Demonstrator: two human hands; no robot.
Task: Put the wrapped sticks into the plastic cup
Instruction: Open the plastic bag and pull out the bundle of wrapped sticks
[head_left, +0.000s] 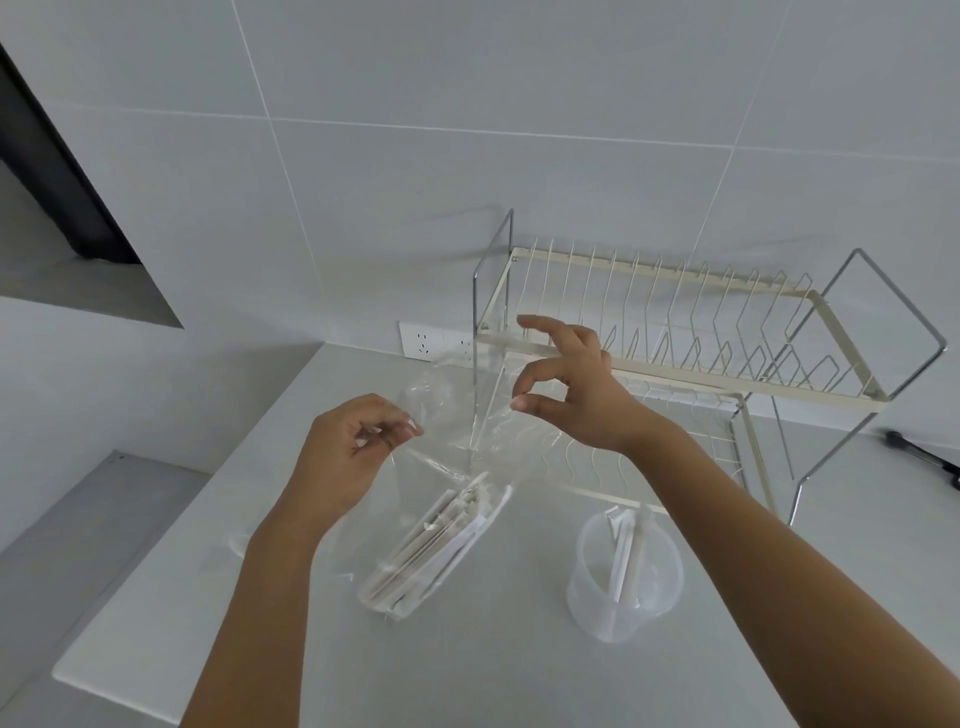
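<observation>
A clear plastic bag (447, 431) hangs above the counter, its lower end resting near the middle with a bundle of paper-wrapped sticks (426, 551) inside. My left hand (348, 447) pinches the bag's left upper edge. My right hand (566, 384) pinches the right upper edge between thumb and forefinger, the other fingers spread. The bag's mouth is held apart between them. To the right stands a translucent plastic cup (623, 577) with a few wrapped sticks (623, 551) leaning upright in it.
A cream and chrome wire dish rack (727, 343) stands behind the cup against the tiled wall. A wall socket (426, 340) sits left of the rack. A dark tool (924, 457) lies at the far right. The counter edge (119, 691) runs along the left.
</observation>
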